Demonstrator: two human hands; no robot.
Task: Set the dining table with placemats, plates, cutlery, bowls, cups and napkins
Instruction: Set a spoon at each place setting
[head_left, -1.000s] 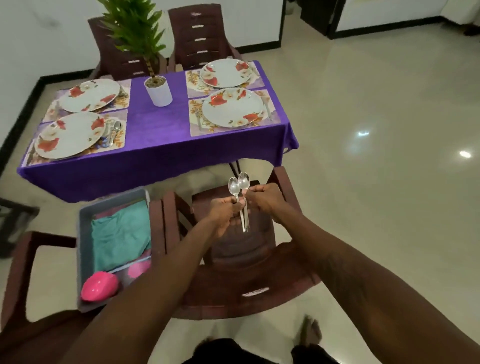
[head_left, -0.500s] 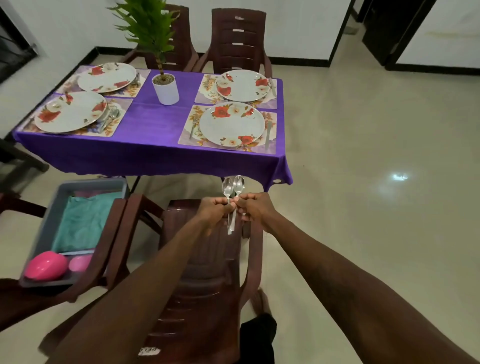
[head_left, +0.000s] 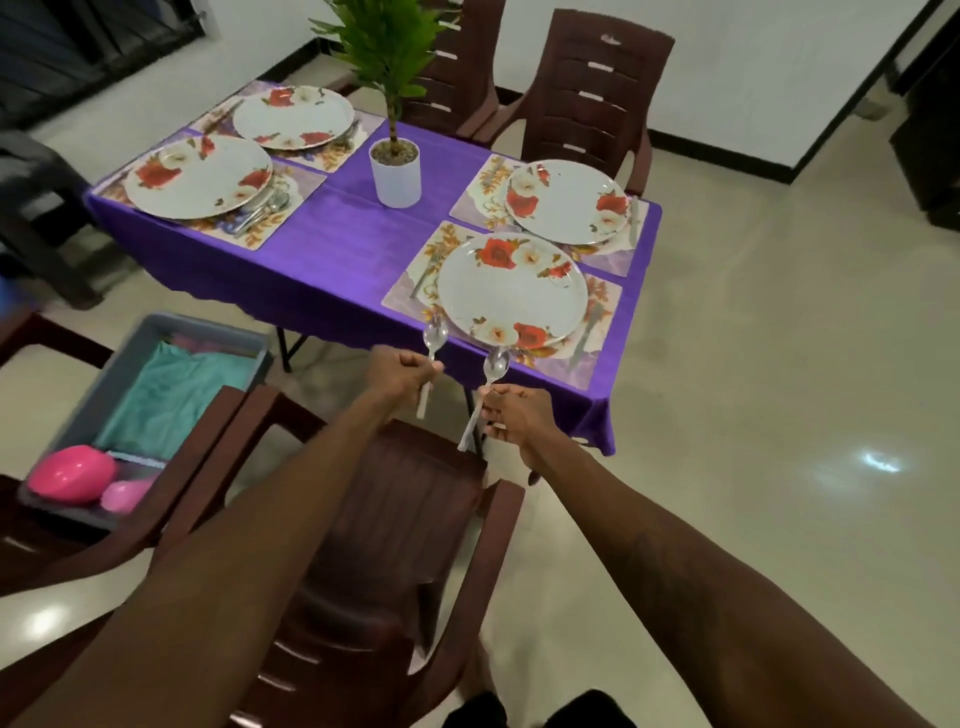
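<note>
My left hand (head_left: 397, 371) grips one metal spoon (head_left: 434, 340) by its handle, bowl end up. Beside it, my right hand (head_left: 514, 415) pinches a second spoon (head_left: 494, 366), also bowl up. Both hang just short of the table's near edge, in front of the nearest floral plate (head_left: 511, 288) on its placemat (head_left: 597, 343). The purple-clothed table (head_left: 332, 249) carries several floral plates on placemats. Cutlery lies beside the near left plate (head_left: 200, 176) and on both sides of the right-hand plates.
A potted plant (head_left: 395, 171) stands mid-table. A brown plastic chair (head_left: 384, 525) sits under my arms, another to its left. A grey bin (head_left: 83, 421) at left holds teal cloth (head_left: 171, 395) and pink bowls (head_left: 70, 473). Two chairs stand behind the table; bare tiled floor lies to the right.
The spoons, held together before, are now apart, one in each hand. The view has moved closer to the table's near right corner.
</note>
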